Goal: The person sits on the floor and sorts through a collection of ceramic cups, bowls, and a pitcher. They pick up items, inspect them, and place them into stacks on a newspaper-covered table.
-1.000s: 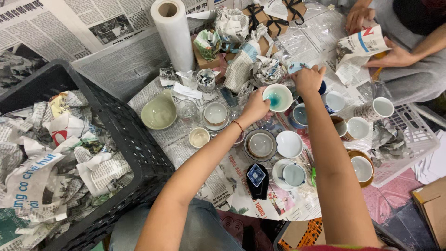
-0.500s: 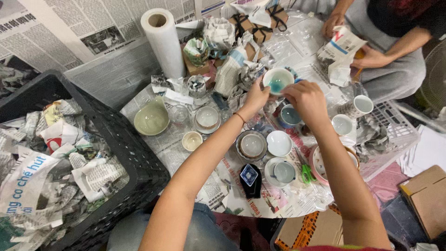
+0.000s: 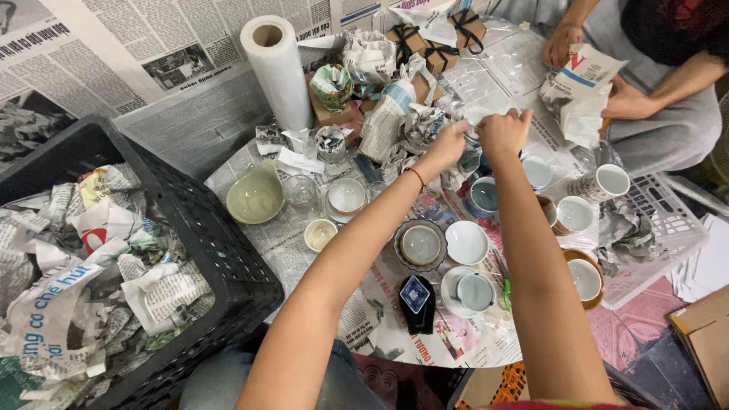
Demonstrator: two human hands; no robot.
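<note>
Though partly hidden, cup (image 3: 477, 115) between both hands.

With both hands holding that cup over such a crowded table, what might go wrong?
The cup sits pinched between the left hand and right hand above other crockery; a slip might chip the blue cup below. Both forearms cross over the saucer and white bowl, so lowering an elbow could knock them.

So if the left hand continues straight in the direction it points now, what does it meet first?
The left hand points up and right, away from the person. Just past the pale cup it holds comes crinkled clear plastic sheet; the ribbon-tied brown boxes lie slightly left. Depth is unclear.
</note>
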